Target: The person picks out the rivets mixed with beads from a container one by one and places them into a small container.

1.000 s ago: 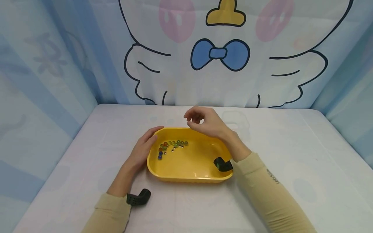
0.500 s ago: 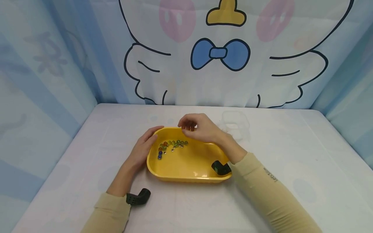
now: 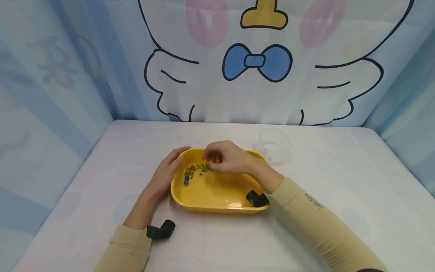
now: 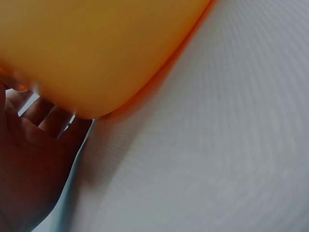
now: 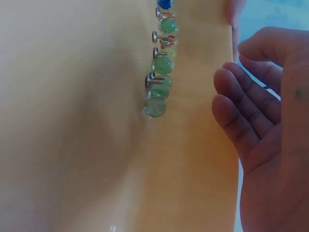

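Here on the white table [image 3: 340, 170], a yellow tray [image 3: 221, 192] sits a little left of the middle, closer to the far edge than to anything on the near side. The left hand [image 3: 166, 172] has it by the left end, thumb over the rim, fingers along the outside wall. And the right hand [image 3: 229, 156] hangs over the tray's far side, fingers loosely bent, thumb and fingertips apart with nothing seen between them! The right wrist view shows a gap between those fingers and the glass marbles [image 3: 198, 166]. The two hands are apart, the marbles between them.

What a line-up inside: green, yellowish and orange marbles bend along the tray's far left part, with a pair of blue marbles [image 3: 186, 180] at the near end. Small silvery pieces [image 3: 201, 175] lie right alongside. Just beyond the tray, toward the table's far edge and right of the middle, there's a clear plastic container [image 3: 274, 145], its contents too faint to tell. Both wrists carry black devices [image 3: 161, 229] by the beige sleeves [image 3: 312, 211], and behind it all a cartoon backdrop [image 3: 257, 98] sports a big blue bow!
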Motion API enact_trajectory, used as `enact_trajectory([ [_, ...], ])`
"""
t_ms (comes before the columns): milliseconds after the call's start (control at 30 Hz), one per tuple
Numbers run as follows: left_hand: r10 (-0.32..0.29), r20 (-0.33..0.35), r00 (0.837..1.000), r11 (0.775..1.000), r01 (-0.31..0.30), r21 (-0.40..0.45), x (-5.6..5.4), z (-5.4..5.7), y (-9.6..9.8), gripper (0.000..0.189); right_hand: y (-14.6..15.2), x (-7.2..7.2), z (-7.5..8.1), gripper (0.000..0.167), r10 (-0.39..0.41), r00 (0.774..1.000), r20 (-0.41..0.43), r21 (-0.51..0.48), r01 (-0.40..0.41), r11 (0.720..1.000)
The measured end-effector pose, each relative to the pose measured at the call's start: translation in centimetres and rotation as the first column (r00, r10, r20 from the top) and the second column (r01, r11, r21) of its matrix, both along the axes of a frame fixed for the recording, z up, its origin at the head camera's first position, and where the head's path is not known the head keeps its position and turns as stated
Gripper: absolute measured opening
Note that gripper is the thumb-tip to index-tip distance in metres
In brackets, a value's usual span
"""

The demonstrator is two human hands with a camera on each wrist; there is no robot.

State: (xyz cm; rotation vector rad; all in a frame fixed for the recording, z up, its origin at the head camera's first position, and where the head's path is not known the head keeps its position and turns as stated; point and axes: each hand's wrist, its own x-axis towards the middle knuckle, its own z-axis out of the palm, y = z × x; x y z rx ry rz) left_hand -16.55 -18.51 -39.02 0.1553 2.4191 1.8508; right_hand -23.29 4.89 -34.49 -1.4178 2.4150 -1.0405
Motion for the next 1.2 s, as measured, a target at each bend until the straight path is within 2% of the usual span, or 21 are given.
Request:
enact_trajectory([
  [500,-0.005,-0.014,1.0,1.0,0.005,0.006,0.0,-0.1,-0.3,0.043,-0.8,0.2,-0.9,0.018,0.068,0.997,0.022,0.128,-0.071,0.989],
  [800,-0.004,-0.009,1.0,1.0,0.004,0.006,0.0,-0.2,-0.4,0.043,-1.4,0.3,-1.5,0.018,0.11,0.994,-0.027,0.198,-0.103,0.975],
  [1200,-0.009,-0.002,1.0,1.0,0.009,0.006,-0.1,-0.1,-0.1,0.043,-1.7,0.4,-1.7,0.02,0.139,0.984,-0.113,0.305,-0.099,0.947],
])
